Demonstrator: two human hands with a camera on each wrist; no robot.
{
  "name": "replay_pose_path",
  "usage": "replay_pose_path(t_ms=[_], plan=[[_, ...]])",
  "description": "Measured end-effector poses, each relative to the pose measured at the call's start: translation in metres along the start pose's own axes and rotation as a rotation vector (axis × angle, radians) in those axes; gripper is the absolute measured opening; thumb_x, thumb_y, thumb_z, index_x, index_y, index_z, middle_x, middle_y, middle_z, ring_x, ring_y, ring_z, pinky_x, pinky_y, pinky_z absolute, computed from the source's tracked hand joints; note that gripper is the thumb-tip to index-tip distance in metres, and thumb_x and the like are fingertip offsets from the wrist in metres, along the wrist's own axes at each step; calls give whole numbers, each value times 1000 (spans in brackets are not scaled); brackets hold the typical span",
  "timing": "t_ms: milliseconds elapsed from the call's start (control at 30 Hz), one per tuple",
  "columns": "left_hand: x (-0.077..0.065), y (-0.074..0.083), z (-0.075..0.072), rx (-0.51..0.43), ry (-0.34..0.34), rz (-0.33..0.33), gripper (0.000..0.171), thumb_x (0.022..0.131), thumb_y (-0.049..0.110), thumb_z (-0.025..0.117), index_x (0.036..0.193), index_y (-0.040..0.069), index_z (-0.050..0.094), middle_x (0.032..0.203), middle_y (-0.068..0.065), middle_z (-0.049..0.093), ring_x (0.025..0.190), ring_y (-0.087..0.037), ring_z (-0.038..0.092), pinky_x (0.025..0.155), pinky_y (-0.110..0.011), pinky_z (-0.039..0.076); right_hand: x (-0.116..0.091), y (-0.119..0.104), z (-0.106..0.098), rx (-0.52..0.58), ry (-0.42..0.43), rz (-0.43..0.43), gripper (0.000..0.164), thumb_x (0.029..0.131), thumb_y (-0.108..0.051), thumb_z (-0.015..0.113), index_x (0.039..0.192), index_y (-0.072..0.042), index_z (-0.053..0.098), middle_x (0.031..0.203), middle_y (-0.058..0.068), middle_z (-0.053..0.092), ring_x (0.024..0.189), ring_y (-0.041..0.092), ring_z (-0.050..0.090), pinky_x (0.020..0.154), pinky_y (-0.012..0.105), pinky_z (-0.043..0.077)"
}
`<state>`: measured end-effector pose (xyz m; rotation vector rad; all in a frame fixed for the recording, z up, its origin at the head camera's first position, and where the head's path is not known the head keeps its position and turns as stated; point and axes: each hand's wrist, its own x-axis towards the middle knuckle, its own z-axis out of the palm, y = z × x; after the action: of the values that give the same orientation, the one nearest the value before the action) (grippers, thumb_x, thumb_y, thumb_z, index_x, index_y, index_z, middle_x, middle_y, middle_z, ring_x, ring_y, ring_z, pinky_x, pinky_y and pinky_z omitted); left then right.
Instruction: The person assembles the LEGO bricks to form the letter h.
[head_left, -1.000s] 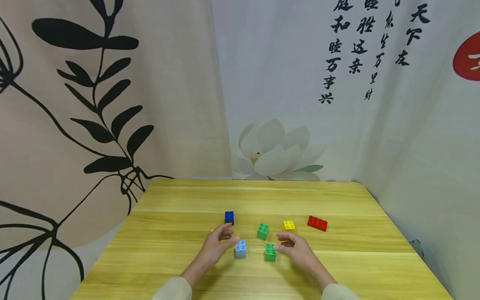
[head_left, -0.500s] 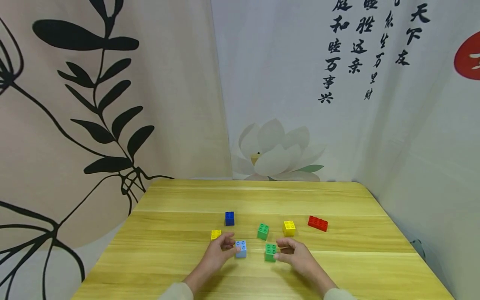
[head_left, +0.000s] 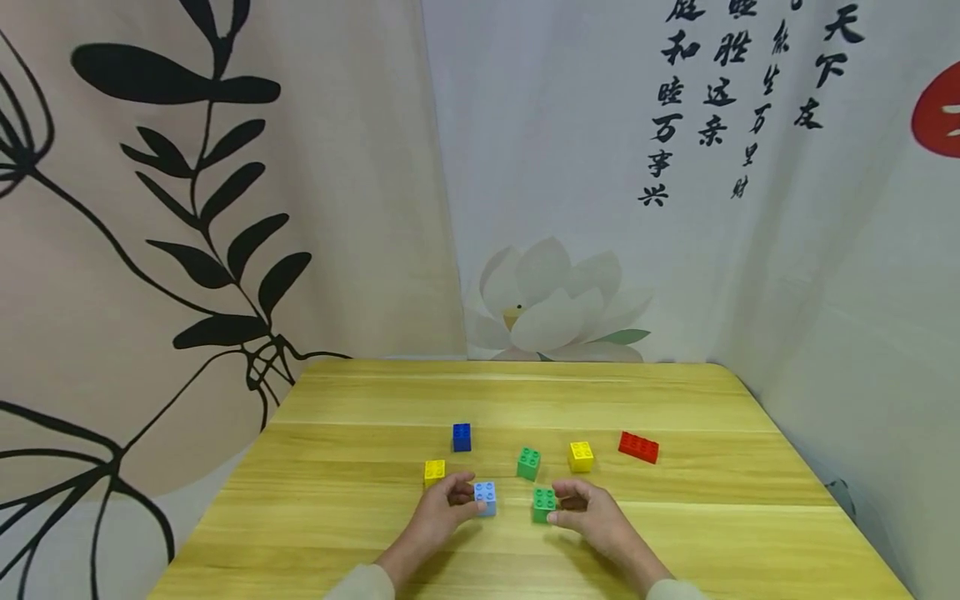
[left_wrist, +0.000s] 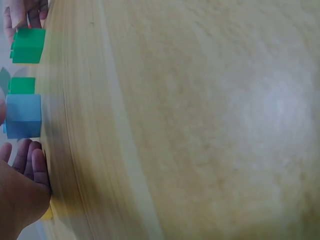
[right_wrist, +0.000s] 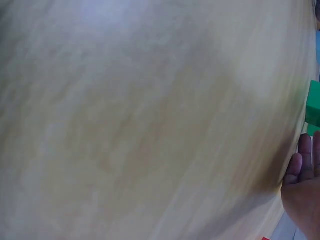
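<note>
Table (head_left: 712, 517), woodgrain, under your fingers (left_wrist: 40, 167); beyond them, white hanging (head_left: 540, 142) with black writing (head_left: 660, 164) (和睦万事兴 legible). Left hand (head_left: 441, 507), right hand (head_left: 594, 510): fingers loosely parted, gripping nothing, beside pale-blue block (head_left: 487, 497), nearer green block (head_left: 542, 505).

On the table (head_left: 480, 396), the light-blue block (head_left: 487, 493) and near green block (head_left: 543, 502) are sitting in front; the far green block (head_left: 528, 463), left yellow (head_left: 434, 470), right yellow (head_left: 581, 457), navy (head_left: 461, 437) and red (head_left: 638, 447) are sitting farther back.

Wood-grain table (head_left: 480, 392) before pale cloth (head_left: 375, 208) with dark leaves (head_left: 234, 190), white lotus (head_left: 555, 308) and black characters (head_left: 720, 92).
</note>
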<state>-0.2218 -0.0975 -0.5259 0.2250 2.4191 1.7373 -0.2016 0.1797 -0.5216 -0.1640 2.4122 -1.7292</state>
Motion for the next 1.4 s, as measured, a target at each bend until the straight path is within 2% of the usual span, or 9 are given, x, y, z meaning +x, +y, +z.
replay_pose_path(t_ms=[500, 800, 1133, 1400], plan=[[3, -2, 0, 27, -32, 24, 43, 88, 12, 76, 126, -3, 61, 106, -5, 65, 96, -21, 58, 83, -38, 52, 0, -3, 3, -79, 52, -9, 43, 85, -17, 79, 121, 3, 65, 107, 6, 69, 99, 22, 63, 86, 39, 53], [3, 0, -2, 18, -33, 25, 40, 88, 12, 76, 123, -2, 63, 106, -6, 66, 96, -21, 60, 83, -38, 52, 5, -2, 6, -104, 32, -2, 45, 86, -25, 78, 122, -1, 65, 108, 2, 68, 99, 20, 62, 88, 42, 52], [3, 4, -3, 24, -22, 3, 40, 87, 15, 77, 122, 0, 65, 103, -4, 66, 94, -20, 59, 81, -36, 52, 8, -4, 10, -117, 33, 4, 50, 86, -26, 79, 126, 0, 63, 113, 7, 68, 102, 23, 63, 89, 44, 52], [5, 7, -4, -20, -27, 8, 39, 87, 18, 78, 121, 2, 66, 103, -5, 65, 94, -20, 59, 80, -33, 52, 12, -5, 13, -119, 32, 6, 46, 86, -25, 79, 124, -3, 66, 114, 8, 68, 100, 21, 62, 85, 41, 52]])
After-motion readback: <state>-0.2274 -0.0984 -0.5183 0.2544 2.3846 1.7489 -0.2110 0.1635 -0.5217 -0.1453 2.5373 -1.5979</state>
